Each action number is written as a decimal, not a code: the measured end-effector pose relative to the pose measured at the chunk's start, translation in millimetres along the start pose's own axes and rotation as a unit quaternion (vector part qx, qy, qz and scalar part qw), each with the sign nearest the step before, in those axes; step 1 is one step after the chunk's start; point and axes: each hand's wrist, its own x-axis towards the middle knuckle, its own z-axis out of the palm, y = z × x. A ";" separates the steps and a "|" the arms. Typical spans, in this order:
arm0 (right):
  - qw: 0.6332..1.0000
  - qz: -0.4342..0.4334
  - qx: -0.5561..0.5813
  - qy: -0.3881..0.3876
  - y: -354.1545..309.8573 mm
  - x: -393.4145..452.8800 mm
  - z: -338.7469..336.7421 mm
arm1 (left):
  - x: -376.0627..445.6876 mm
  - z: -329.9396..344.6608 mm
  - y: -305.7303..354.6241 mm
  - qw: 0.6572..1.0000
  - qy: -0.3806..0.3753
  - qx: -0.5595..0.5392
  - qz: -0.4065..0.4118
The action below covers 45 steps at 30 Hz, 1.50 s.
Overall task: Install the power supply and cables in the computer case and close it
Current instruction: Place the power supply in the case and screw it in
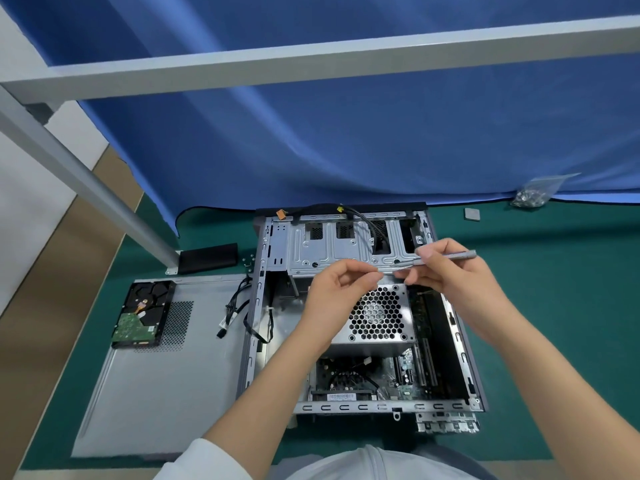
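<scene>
Power supply (379, 315), the box with the honeycomb fan grille, sits inside the open computer case (460, 344), mid-case, just near of the drive cage (332, 249). The case lies flat on the green worktop (554, 306). Both hands hover above the supply's far edge.

Right hand (453, 271): fingers curled round a slim grey screwdriver (446, 257), shaft pointing left. Left hand (337, 289): fingers pinched together at the driver's tip; probably seating a screw, but the screw itself is too small to confirm.

Side panel (152, 375) lies left of the case, hard drive (142, 315) resting on its far end. Loose cables (235, 306) trail between panel and case; more cable (360, 216) drapes over the far rim. Bag of screws (530, 195) far right, well apart.

Risks, as judged:
- A screw slipping from the pinch would drop through the grille or onto the board (349, 379): hard to retrieve, possible short.
- Trailing cables could be trapped under the panel at closing.
- The hard drive must come off the panel before lifting, or it slides off.
- Driver tip could skid onto the board if pressed off-axis.
</scene>
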 end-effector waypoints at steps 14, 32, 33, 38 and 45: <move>0.998 -0.010 -0.004 -0.061 -10.3 -3.8 6.4 | -1.2 3.7 6.4 1.000 -0.012 -0.016 0.007; 0.915 0.018 -0.397 -0.074 -39.7 11.5 6.7 | 17.2 14.5 -9.8 0.943 -0.009 0.307 0.125; 0.894 0.015 -0.441 -0.077 -40.9 13.9 8.4 | 19.4 17.4 -13.0 0.934 -0.007 0.331 0.136; 0.823 0.004 -0.559 -0.105 -44.3 21.4 14.3 | 28.7 26.1 -24.4 0.920 0.012 0.368 0.136; 0.795 0.014 -0.593 -0.129 -39.9 25.4 16.7 | 32.9 26.7 -25.4 0.930 0.019 0.364 0.055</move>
